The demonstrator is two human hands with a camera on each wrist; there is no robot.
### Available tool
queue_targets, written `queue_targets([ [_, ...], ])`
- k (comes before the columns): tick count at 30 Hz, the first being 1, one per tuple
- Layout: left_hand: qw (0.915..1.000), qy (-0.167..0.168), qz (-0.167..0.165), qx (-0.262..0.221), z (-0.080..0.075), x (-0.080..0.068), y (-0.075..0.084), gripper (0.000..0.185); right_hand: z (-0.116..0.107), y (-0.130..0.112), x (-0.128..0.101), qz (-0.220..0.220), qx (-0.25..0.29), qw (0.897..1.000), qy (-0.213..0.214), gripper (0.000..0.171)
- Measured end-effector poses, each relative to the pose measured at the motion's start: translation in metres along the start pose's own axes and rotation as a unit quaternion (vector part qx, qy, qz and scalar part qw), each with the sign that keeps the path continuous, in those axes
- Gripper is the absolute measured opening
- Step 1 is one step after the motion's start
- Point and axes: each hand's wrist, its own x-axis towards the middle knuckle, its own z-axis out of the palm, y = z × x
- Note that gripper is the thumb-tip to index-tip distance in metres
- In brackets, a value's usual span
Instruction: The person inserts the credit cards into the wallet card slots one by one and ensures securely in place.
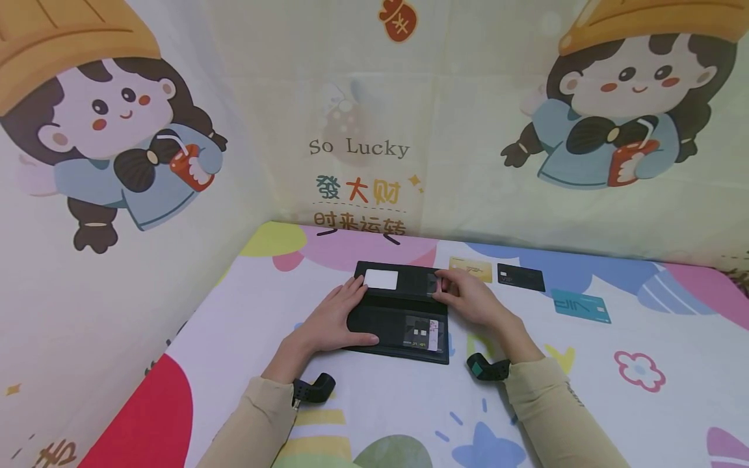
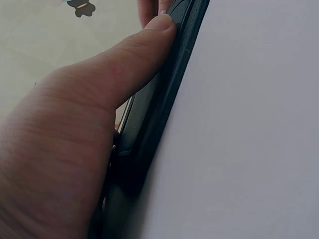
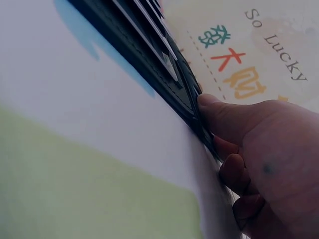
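An open black wallet (image 1: 398, 318) lies flat on the printed table cover. A white card (image 1: 381, 279) sits in its upper left slot, and a window pocket (image 1: 420, 333) with small pictures is at its lower right. My left hand (image 1: 339, 318) rests flat on the wallet's left side with straight fingers, and the thumb (image 2: 149, 35) presses along the wallet's (image 2: 154, 109) edge. My right hand (image 1: 468, 299) has curled fingers and pinches the wallet's upper right edge. In the right wrist view its thumb (image 3: 219, 107) meets the wallet (image 3: 144, 74) rim. What lies under those fingertips is hidden.
Three loose cards lie beyond the wallet on the right: a gold card (image 1: 470, 268), a black card (image 1: 520, 277) and a teal card (image 1: 580, 305). A fabric wall with cartoon prints (image 1: 363, 149) closes the back and left side. Black wrist straps (image 1: 488, 368) sit on both forearms.
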Motion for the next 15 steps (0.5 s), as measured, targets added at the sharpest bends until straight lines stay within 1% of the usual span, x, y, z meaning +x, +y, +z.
queue_targets([
  [11, 1.0, 0.001, 0.004, -0.005, -0.0012, -0.0005, 0.0003, 0.109, 0.0016, -0.0004, 0.0012, -0.008, -0.01, 1.0, 0.003, 0.044],
  [15, 1.0, 0.001, 0.003, -0.006, -0.0012, -0.0005, 0.0004, 0.108, 0.0019, 0.0009, 0.0012, -0.002, -0.009, 1.0, 0.002, 0.045],
])
